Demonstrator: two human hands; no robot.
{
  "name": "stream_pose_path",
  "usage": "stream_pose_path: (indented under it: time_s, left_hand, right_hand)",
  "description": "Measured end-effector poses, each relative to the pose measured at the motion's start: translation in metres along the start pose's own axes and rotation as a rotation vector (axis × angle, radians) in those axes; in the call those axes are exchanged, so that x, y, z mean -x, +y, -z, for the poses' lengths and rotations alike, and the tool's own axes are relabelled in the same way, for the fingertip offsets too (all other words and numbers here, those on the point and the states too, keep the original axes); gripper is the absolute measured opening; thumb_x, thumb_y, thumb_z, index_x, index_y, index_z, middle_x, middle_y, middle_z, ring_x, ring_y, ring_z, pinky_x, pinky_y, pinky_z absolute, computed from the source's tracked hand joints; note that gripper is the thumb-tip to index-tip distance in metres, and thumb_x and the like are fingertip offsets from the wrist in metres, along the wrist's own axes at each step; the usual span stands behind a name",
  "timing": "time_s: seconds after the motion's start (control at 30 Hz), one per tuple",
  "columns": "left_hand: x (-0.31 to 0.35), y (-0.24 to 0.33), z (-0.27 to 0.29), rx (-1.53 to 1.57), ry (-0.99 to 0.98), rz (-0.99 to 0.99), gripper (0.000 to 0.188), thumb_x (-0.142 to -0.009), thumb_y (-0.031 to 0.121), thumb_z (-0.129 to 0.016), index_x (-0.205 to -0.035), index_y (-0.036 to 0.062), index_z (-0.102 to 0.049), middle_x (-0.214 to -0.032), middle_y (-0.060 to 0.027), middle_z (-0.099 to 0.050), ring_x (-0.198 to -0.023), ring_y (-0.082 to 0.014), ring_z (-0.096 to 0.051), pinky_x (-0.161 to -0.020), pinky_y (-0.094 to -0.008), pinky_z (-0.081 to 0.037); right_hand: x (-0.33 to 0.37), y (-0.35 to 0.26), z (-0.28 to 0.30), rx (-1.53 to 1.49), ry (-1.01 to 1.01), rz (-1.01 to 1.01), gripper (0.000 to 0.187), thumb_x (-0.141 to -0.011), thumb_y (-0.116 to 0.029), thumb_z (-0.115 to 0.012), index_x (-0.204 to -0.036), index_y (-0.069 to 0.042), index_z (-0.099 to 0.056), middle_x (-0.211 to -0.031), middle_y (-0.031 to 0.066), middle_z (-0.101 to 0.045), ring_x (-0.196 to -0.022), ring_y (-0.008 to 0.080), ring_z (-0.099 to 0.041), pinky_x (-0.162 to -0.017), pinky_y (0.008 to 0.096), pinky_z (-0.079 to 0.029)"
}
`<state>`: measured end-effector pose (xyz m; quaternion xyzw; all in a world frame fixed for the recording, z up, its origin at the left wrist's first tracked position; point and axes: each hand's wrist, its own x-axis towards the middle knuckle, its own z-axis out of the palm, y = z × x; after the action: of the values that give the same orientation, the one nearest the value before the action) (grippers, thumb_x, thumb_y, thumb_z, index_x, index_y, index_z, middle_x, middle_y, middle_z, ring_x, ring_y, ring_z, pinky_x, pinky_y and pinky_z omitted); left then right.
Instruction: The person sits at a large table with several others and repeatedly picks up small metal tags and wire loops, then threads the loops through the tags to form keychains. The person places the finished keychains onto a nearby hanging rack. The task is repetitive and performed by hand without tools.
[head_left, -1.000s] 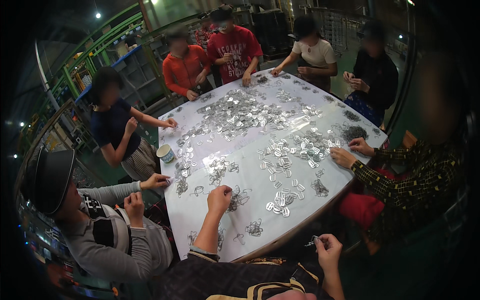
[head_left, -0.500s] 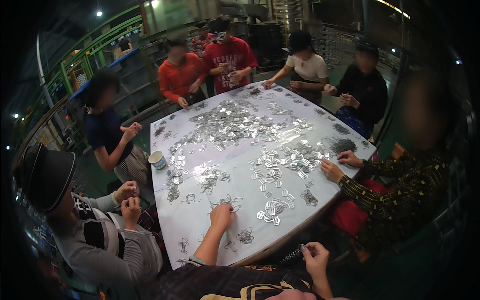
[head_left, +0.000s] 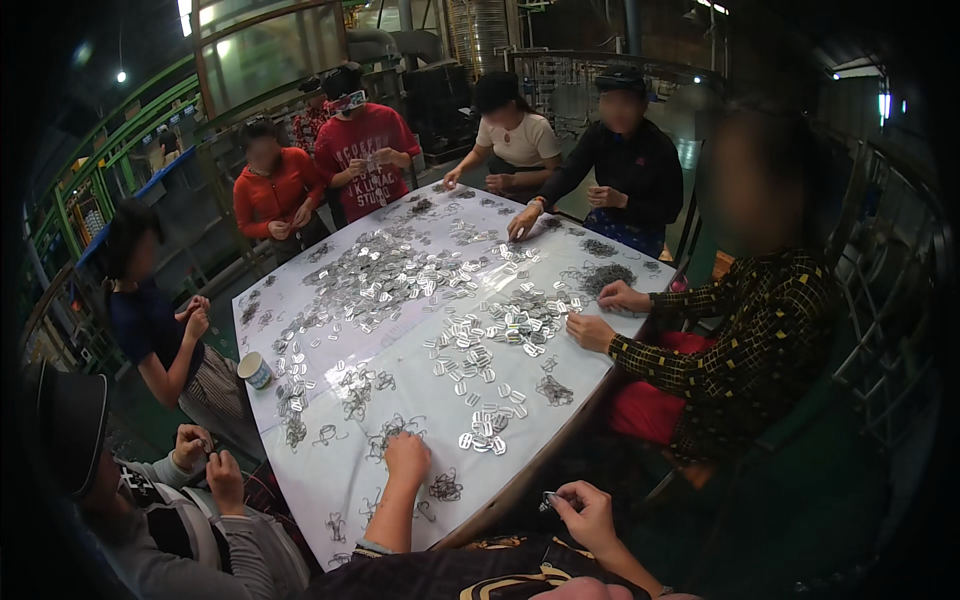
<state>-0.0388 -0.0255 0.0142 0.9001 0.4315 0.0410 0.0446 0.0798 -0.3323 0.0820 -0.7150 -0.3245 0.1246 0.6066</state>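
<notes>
My left hand [head_left: 408, 460] reaches over the near part of the white table [head_left: 390, 375]. Its curled fingers touch a small pile of thin bent wire hooks [head_left: 385, 437]; their tips are hidden, so what they pinch cannot be made out. Off the table's near edge, my right hand [head_left: 588, 516] pinches a shiny small metal piece [head_left: 547, 500] between thumb and fingers. Next to my left hand lies another bunch of wire hooks [head_left: 446, 486]. Flat silver slotted plates [head_left: 487, 428] are scattered farther right.
A large heap of silver plates [head_left: 375, 280] covers the far middle. A paper cup [head_left: 254, 370] stands at the left edge. Several co-workers surround the table; one in a patterned sleeve [head_left: 660, 352] handles pieces at right. Dark wire piles [head_left: 607, 277] lie along the right side.
The view has turned right, so the table sits farther left. My left hand stays at the hook pile. A co-worker in black now reaches onto the table.
</notes>
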Motion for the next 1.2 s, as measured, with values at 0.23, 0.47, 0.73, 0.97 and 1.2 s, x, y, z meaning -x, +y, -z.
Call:
stream_pose_path:
  time_s: [0.23, 0.47, 0.73, 0.97, 1.2]
  left_hand:
    - [-0.003, -0.003, -0.007, -0.006, 0.008, 0.009, 0.019, -0.08, 0.02, -0.066, -0.089, 0.0043, -0.072, -0.103, -0.0131, -0.065, -0.1, -0.0324, -0.059, -0.081, -0.0416, -0.054]
    - [0.009, -0.009, -0.018, 0.033, 0.139, -0.065, 0.021, -0.08, 0.021, -0.064, -0.089, 0.0028, -0.071, -0.105, -0.0127, -0.065, -0.1, -0.033, -0.058, -0.082, -0.0414, -0.053]
    - [0.007, -0.013, -0.03, 0.057, 0.103, -0.031, 0.019, -0.077, 0.016, -0.062, -0.087, 0.0024, -0.071, -0.099, -0.0128, -0.066, -0.1, -0.0331, -0.059, -0.085, -0.0423, -0.051]
    - [0.01, -0.009, -0.024, 0.099, 0.117, -0.046, 0.018, -0.078, 0.014, -0.062, -0.087, 0.0014, -0.07, -0.104, -0.0128, -0.064, -0.1, -0.0325, -0.058, -0.083, -0.0416, -0.053]
    - [0.016, -0.013, -0.023, 0.132, 0.184, -0.13, 0.025, -0.078, 0.014, -0.064, -0.099, 0.0013, -0.066, -0.113, -0.013, -0.06, -0.108, -0.0317, -0.054, -0.091, -0.0386, -0.05]
  right_hand:
    - [0.006, 0.006, 0.003, -0.001, 0.015, 0.022, 0.01, -0.08, -0.006, -0.072, -0.081, 0.001, -0.066, -0.069, 0.0058, -0.063, -0.057, 0.0089, -0.058, -0.053, 0.0234, -0.045]
    - [0.006, 0.002, 0.002, -0.001, -0.004, 0.051, 0.01, -0.081, -0.006, -0.071, -0.082, 0.001, -0.066, -0.069, 0.0064, -0.063, -0.058, 0.0093, -0.058, -0.054, 0.0233, -0.046]
    - [0.003, 0.002, -0.005, -0.01, 0.021, 0.081, 0.008, -0.08, -0.005, -0.071, -0.081, 0.002, -0.065, -0.069, 0.0063, -0.062, -0.057, 0.0092, -0.057, -0.053, 0.0239, -0.045]
    - [0.007, 0.012, -0.006, -0.049, 0.021, 0.017, 0.01, -0.079, -0.004, -0.07, -0.078, 0.002, -0.063, -0.068, 0.0068, -0.06, -0.055, 0.0103, -0.057, -0.051, 0.0239, -0.044]
    - [0.013, 0.01, 0.002, -0.048, 0.037, 0.024, 0.009, -0.08, -0.002, -0.069, -0.079, 0.003, -0.061, -0.068, 0.0065, -0.06, -0.053, 0.0107, -0.059, -0.049, 0.0234, -0.044]
